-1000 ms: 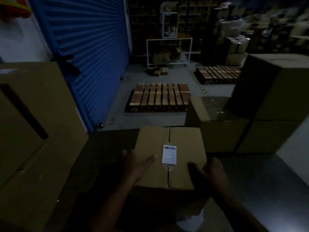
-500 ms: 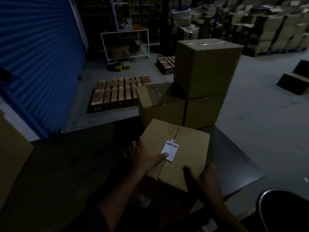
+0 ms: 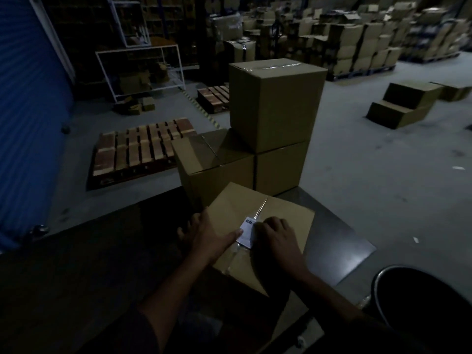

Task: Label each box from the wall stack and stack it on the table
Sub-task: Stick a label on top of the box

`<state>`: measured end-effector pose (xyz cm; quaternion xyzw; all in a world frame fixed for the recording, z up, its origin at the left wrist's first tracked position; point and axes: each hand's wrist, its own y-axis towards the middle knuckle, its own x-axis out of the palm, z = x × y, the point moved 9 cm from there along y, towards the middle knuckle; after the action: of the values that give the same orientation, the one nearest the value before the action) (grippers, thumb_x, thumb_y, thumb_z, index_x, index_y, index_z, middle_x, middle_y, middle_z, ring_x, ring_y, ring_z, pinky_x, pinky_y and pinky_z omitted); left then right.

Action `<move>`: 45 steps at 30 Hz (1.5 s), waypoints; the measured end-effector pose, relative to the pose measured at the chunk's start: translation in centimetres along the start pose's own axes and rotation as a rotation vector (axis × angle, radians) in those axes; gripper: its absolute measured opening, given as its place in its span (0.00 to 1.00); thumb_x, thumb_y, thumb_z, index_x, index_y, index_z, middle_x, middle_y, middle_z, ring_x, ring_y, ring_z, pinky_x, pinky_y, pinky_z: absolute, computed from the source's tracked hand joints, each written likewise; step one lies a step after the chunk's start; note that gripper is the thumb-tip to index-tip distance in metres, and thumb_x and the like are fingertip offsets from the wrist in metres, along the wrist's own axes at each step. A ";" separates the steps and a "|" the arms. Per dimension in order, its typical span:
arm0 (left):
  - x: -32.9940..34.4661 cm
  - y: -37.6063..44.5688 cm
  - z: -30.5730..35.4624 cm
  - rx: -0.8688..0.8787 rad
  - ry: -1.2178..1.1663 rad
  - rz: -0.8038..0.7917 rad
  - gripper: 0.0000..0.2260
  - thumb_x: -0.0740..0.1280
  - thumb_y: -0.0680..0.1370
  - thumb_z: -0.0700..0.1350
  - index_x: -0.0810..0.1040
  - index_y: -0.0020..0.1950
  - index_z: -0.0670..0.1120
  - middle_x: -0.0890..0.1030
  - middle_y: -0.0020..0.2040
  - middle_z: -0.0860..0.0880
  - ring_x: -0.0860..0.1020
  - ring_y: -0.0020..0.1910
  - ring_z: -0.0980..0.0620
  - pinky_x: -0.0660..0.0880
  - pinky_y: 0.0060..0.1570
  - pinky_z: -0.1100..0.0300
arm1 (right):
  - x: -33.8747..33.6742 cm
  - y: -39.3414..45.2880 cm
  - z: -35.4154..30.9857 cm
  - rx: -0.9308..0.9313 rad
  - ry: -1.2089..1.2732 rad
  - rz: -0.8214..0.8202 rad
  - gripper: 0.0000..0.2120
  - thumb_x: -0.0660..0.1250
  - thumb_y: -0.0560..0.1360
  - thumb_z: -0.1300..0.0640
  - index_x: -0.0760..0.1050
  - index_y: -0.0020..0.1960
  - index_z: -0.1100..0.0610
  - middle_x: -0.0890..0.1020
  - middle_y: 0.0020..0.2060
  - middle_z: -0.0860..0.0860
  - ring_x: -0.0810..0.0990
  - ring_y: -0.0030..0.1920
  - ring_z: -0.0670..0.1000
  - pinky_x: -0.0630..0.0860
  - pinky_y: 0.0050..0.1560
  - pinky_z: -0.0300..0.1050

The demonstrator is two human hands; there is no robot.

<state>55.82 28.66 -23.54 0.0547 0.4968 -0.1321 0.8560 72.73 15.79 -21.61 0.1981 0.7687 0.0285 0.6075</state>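
Dim warehouse table [image 3: 339,241]: left hand [image 3: 208,235] flat, steadying box [image 3: 278,213]; right hand [image 3: 277,235] presses label [image 3: 247,232], at its 9 o'clock.

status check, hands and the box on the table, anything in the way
Left hand flat on the box, thumb at the label. Right hand pressing the label down. Three stacked boxes right behind it; nothing blocking.

Dim warehouse: blue shutter [image 3: 28,118], grey floor [image 3: 383,180], seemingly wooden pallet [image 3: 143,149].
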 end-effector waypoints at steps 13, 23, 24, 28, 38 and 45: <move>1.3 0.8 1.7 0.109 0.029 0.047 0.57 0.71 0.63 0.79 0.57 0.82 0.49 0.66 0.79 0.43 0.65 0.77 0.40 0.57 0.76 0.41 | -0.6 0.9 1.1 0.090 0.108 0.062 0.15 0.73 0.74 0.50 0.83 0.61 0.45 0.77 0.51 0.48 0.73 0.51 0.53 0.74 0.51 0.53; 0.5 0.5 1.8 0.124 0.065 0.114 0.57 0.67 0.62 0.82 0.60 0.80 0.49 0.69 0.77 0.44 0.69 0.75 0.42 0.60 0.76 0.41 | 0.5 3.9 1.5 0.208 0.101 -0.100 0.07 0.70 0.74 0.45 0.83 0.52 0.41 0.75 0.48 0.46 0.73 0.55 0.54 0.63 0.47 0.47; 0.4 0.5 1.7 0.119 0.069 0.115 0.57 0.66 0.61 0.83 0.60 0.80 0.49 0.70 0.77 0.44 0.69 0.75 0.42 0.60 0.76 0.41 | 0.7 4.1 1.8 0.211 0.112 -0.111 0.05 0.72 0.74 0.46 0.83 0.50 0.42 0.75 0.47 0.46 0.74 0.55 0.54 0.62 0.47 0.47; 0.5 0.5 1.4 0.104 0.051 0.117 0.57 0.67 0.60 0.82 0.60 0.80 0.50 0.70 0.76 0.44 0.69 0.74 0.43 0.62 0.74 0.43 | 0.7 3.7 2.2 0.209 0.185 -0.001 0.09 0.72 0.73 0.46 0.83 0.53 0.43 0.77 0.46 0.44 0.74 0.52 0.52 0.64 0.48 0.46; 0.3 0.3 1.0 0.051 -0.009 0.099 0.56 0.72 0.59 0.78 0.59 0.80 0.54 0.69 0.76 0.46 0.68 0.75 0.44 0.63 0.74 0.44 | 1.7 3.9 2.4 0.123 0.167 -0.047 0.12 0.65 0.72 0.45 0.81 0.54 0.42 0.77 0.47 0.45 0.71 0.50 0.49 0.63 0.47 0.45; 0.6 0.7 0.5 -0.023 -0.029 0.041 0.60 0.75 0.58 0.77 0.56 0.82 0.55 0.64 0.80 0.47 0.64 0.78 0.44 0.59 0.76 0.44 | 2.3 3.7 3.0 0.038 0.188 -0.057 0.15 0.59 0.73 0.43 0.81 0.51 0.45 0.80 0.47 0.45 0.72 0.50 0.52 0.59 0.48 0.42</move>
<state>56.68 29.17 -23.84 0.0529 0.4847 -0.1096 0.8662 76.13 19.40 -23.46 0.1840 0.8280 0.0152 0.5295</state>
